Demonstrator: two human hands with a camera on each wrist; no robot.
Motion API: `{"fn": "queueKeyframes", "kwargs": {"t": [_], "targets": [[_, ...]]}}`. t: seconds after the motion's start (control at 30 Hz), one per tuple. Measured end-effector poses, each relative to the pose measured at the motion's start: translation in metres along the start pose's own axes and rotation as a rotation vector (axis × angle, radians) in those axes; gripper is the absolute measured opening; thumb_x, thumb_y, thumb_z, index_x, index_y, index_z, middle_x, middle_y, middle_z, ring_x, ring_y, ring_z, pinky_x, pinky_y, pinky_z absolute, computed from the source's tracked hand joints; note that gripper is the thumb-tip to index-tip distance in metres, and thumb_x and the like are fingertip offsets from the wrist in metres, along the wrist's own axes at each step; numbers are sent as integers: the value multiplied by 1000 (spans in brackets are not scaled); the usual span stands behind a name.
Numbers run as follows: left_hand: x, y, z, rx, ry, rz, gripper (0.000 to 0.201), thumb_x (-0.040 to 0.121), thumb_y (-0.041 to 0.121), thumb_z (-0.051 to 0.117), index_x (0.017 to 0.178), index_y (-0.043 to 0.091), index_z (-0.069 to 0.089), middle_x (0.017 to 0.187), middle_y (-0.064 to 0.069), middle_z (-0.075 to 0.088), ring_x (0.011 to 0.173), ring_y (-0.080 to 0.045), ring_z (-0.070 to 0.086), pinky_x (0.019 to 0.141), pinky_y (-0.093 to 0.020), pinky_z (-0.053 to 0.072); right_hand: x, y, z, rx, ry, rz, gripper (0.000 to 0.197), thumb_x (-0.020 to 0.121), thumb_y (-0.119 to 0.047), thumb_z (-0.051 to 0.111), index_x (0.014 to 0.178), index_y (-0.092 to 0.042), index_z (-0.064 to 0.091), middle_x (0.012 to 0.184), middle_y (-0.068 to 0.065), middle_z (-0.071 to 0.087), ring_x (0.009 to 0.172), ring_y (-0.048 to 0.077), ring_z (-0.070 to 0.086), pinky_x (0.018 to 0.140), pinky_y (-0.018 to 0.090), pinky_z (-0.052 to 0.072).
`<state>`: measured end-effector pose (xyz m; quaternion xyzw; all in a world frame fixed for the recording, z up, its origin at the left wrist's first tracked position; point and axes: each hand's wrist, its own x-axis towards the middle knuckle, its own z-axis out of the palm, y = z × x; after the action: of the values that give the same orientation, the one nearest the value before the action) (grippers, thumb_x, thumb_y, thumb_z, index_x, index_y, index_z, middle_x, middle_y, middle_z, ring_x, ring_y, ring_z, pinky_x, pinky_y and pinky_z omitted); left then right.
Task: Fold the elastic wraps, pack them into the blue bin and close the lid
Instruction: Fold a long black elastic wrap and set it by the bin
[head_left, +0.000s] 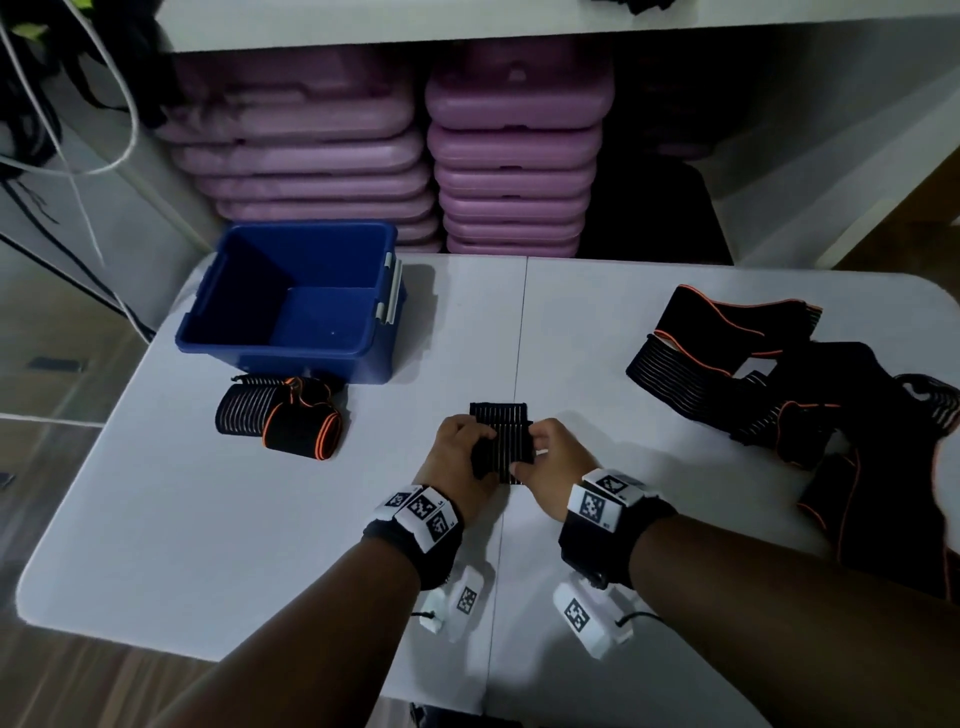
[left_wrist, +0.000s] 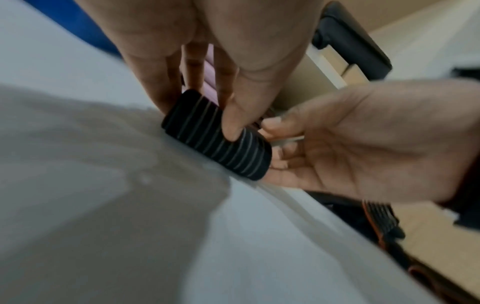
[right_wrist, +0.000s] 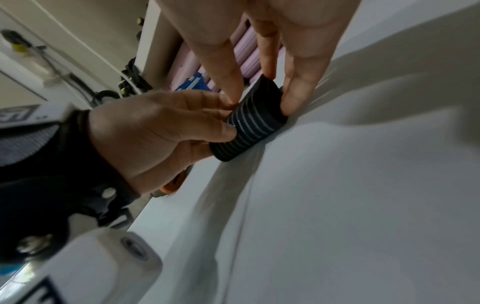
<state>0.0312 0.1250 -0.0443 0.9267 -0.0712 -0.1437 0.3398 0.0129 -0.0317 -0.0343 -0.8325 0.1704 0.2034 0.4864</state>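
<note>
Both forearms reach in from six o'clock and meet mid-table, wrists strapped in black bands. The left hand (head_left: 457, 457) sits at nine o'clock of the striped wrap (head_left: 503, 441), thumb pressed on top and fingers curled round its edge. The right hand (head_left: 553, 460), at three o'clock, pinches the opposite edge between thumb and fingertips.

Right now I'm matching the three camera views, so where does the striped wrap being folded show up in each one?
Head: the striped wrap lies at the centre of the table, between the left hand and right hand.
Left wrist: middle of the picture, under the left thumb.
Right wrist: centre right, pinched from both sides.
Shared landmark: the blue bin, a blue sliver top left and behind the fingers.
</note>
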Motion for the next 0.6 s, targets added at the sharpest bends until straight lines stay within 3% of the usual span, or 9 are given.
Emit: {"fn": "queueKeyframes", "kwargs": {"t": [0.07,0.13,0.17,0.23,0.33,0.43,0.53,0.6], "targets": [[-2,-7,-15,91,-45,-16,52,78,14,71,127,15,54,139,-2,39,119,-17,51,101,-15,36,-2,-12,11,-18,-42,-36,52,86,-16,68,133,-15,46,121,-2,58,103,17,62,78,21,45],[-4,-15,-32,250,-68,-21,55,82,23,66,134,20,49,146,-1,36,128,-22,45,110,-33,36,-4,-24,26,-49,-105,-68,47,85,-18,67,129,-19,50,120,-3,62,105,18,63,87,28,50],[-6,-19,-42,346,-62,-14,56,83,27,64,136,23,47,149,0,35,133,-22,41,111,-37,33,-4,-31,34,-58,-140,-87,46,83,-20,67,126,-21,51,119,-2,63,105,19,63,91,34,51],[-9,-29,-60,498,-30,13,55,85,30,61,138,26,45,151,2,34,137,-21,34,112,-39,28,-4,-43,50,-64,-186,-129,54,73,-31,63,124,-26,49,119,-1,63,108,20,62,96,41,50],[-12,-49,-80,637,-4,33,53,87,31,57,138,27,44,148,2,37,136,-23,33,111,-44,26,4,-57,75,-201,-246,-199,84,64,-51,56,141,-30,29,140,-3,49,126,21,52,104,41,45],[-11,-67,-95,715,-11,37,55,89,33,53,143,29,39,147,4,38,134,-23,34,110,-45,28,11,-74,90,-398,-294,-262,84,81,-38,64,151,-17,22,149,4,37,134,25,41,111,39,36],[-6,-82,-108,706,-62,64,60,90,33,52,146,29,33,149,5,35,137,-22,32,111,-43,26,18,-84,100,-491,-264,-316,70,85,-29,64,146,-13,32,141,9,42,127,27,44,107,37,39],[-5,-91,-121,679,-87,102,59,87,33,56,143,28,40,146,4,40,134,-22,37,110,-43,27,23,-89,102,-539,-218,-336,61,85,-22,61,141,-15,38,135,12,44,124,29,46,104,38,41]]}}
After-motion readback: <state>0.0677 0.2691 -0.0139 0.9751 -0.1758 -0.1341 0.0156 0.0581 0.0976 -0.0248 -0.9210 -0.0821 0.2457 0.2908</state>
